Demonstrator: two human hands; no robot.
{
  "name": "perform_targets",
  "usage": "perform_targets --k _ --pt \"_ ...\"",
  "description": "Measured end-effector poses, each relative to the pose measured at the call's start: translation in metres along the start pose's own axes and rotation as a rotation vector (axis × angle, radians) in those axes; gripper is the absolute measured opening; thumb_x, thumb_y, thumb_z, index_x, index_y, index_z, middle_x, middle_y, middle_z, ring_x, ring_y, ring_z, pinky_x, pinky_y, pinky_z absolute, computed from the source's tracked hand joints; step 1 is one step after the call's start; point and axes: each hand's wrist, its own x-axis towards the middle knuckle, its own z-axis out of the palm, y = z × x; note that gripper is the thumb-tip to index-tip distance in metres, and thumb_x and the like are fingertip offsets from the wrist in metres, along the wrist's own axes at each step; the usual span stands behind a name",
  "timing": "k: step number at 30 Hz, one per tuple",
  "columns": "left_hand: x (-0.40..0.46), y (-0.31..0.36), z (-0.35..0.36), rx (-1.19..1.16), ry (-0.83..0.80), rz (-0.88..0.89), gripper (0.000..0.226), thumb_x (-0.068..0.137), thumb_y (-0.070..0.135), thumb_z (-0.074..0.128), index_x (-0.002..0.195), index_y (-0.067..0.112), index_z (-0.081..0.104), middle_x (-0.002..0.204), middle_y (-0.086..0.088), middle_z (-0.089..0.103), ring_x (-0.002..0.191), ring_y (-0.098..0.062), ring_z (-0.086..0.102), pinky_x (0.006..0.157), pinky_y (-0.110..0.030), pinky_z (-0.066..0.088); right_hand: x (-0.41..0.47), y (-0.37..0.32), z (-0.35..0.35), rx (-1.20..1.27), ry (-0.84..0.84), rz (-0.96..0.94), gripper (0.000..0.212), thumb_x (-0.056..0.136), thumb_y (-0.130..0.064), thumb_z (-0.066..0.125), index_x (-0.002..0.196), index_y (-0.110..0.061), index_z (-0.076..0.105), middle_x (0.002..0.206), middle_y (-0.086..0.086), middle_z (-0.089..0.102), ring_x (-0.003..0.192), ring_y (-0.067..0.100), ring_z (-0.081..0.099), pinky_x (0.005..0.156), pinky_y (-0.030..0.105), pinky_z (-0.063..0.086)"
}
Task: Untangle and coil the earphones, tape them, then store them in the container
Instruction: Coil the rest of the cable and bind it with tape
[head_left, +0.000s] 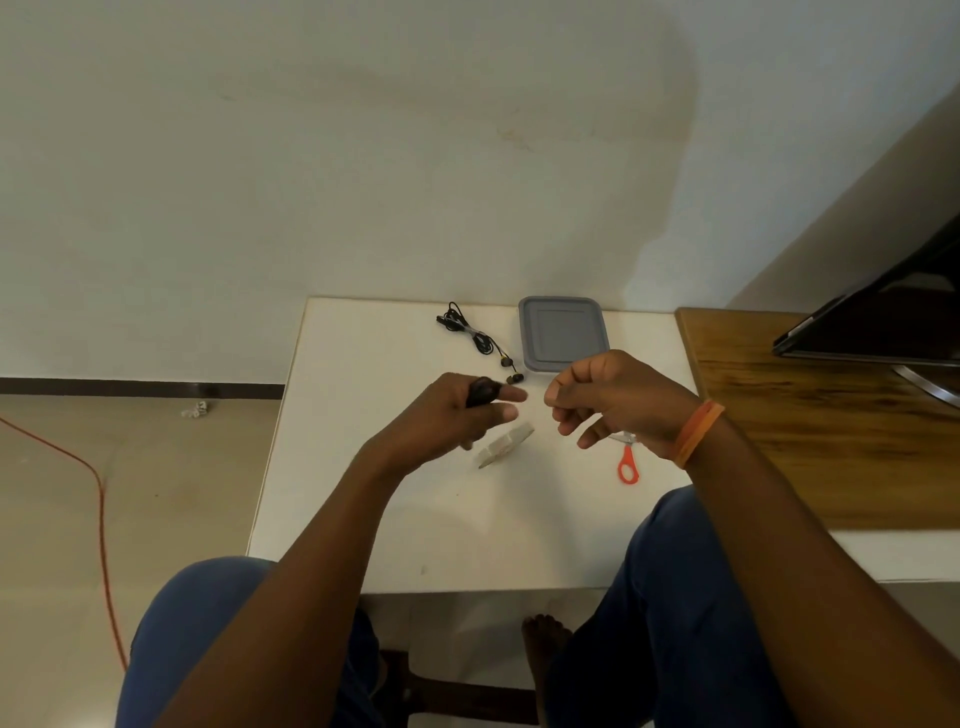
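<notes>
Right hand (613, 400) hiding scissors (627, 464), left hand (457, 410) gripping unclear dark object (480, 391)

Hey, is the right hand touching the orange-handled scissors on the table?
Cannot tell. In the head view the right hand covers the blades of the scissors; whether it rests on them or hovers above isn't visible.

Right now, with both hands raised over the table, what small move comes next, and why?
Probably draw the right hand away from the left hand to pull out a strip of tape. The left hand grips a dark roll, the right hand's fingertips pinch close beside it, and the earphones lie bundled beside the shut container.
</notes>
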Motion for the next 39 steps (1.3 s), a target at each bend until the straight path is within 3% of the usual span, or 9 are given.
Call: perform_targets --k 6,13,17,20,23,25,27,31,39 --pt "-0.004 0.020 0.014 -0.172 0.006 0.094 0.014 0.093 0.018 0.066 0.103 0.022 0.074 0.055 0.003 0.047 0.054 -0.010 0.043 0.052 -0.017 0.040 0.000 -0.007 -0.002 -0.106 0.010 -0.009 0.012 0.092 -0.016 0.059 0.086 -0.010 0.068 0.076 0.007 0.068 0.065 0.016 0.065 0.057 0.024 0.054" --pt "0.000 0.016 0.020 -0.115 -0.003 0.059 0.017 0.092 0.022 0.067 0.099 0.006 0.069 0.056 0.011 0.054 0.055 -0.005 0.048 0.054 -0.020 0.044 -0.004 -0.006 -0.003 -0.090 -0.058 0.007 0.013 0.092 -0.021 0.061 0.089 -0.011 0.069 0.079 0.007 0.068 0.069 0.016 0.063 0.060 0.026 0.053" --pt "-0.002 0.018 0.018 -0.171 0.038 0.065 0.012 0.093 0.020 0.066 0.090 0.010 0.068 0.064 0.001 0.052 0.056 -0.009 0.046 0.055 -0.019 0.043 -0.005 0.016 -0.032 0.262 -0.029 0.137 0.054 0.078 -0.052 0.064 0.108 -0.007 0.067 0.095 0.009 0.069 0.079 0.021 0.064 0.067 0.033 0.052" --pt "-0.002 0.017 0.019 -0.219 0.059 0.031 0.013 0.094 0.017 0.064 0.093 0.004 0.067 0.055 0.007 0.045 0.050 -0.008 0.041 0.050 -0.017 0.040 0.015 0.057 -0.049 -0.231 0.254 0.353 0.038 0.084 -0.036 0.070 0.101 -0.003 0.062 0.099 0.014 0.067 0.085 0.030 0.064 0.069 0.036 0.056" --pt "0.000 0.012 0.022 -0.250 0.054 0.017 0.015 0.094 0.020 0.065 0.095 0.005 0.067 0.057 0.002 0.043 0.052 -0.011 0.041 0.052 -0.021 0.040 0.030 0.086 -0.052 -0.679 0.341 0.522 0.020 0.088 -0.016 0.065 0.096 -0.001 0.055 0.097 0.017 0.062 0.073 0.026 0.057 0.069 0.032 0.052" --pt "0.000 0.009 0.022 -0.294 0.070 -0.003 0.016 0.094 0.021 0.065 0.096 0.005 0.067 0.056 0.001 0.043 0.052 -0.012 0.042 0.056 -0.024 0.041 0.036 0.096 -0.049 -0.792 0.321 0.545 0.026 0.088 -0.021 0.066 0.101 -0.001 0.056 0.091 0.013 0.058 0.068 0.021 0.054 0.067 0.029 0.049" --pt "0.001 0.009 0.020 -0.384 0.079 -0.029 0.017 0.095 0.022 0.063 0.099 0.005 0.066 0.052 0.004 0.042 0.051 -0.012 0.039 0.069 -0.037 0.048 0.041 0.103 -0.045 -0.906 0.251 0.547 0.044 0.085 -0.033 0.069 0.114 -0.003 0.057 0.104 0.013 0.061 0.085 0.022 0.058 0.075 0.028 0.050" --pt "0.002 0.003 0.017 -0.562 0.083 -0.110 0.013 0.096 0.023 0.061 0.098 0.011 0.066 0.047 0.003 0.033 0.051 -0.012 0.036 0.097 -0.059 0.049 0.045 0.108 -0.032 -0.911 0.177 0.556 0.047 0.084 -0.035 0.071 0.116 -0.004 0.058 0.110 0.012 0.065 0.096 0.024 0.061 0.081 0.027 0.050" --pt "0.003 0.002 0.012 -0.844 0.103 -0.161 0.013 0.098 0.022 0.058 0.097 0.013 0.066 0.047 0.002 0.028 0.050 -0.012 0.035 0.091 -0.064 0.050 0.053 0.113 -0.013 -0.762 0.374 0.479 0.039 0.085 -0.021 0.072 0.116 -0.001 0.059 0.111 0.016 0.065 0.099 0.027 0.064 0.082 0.026 0.050"
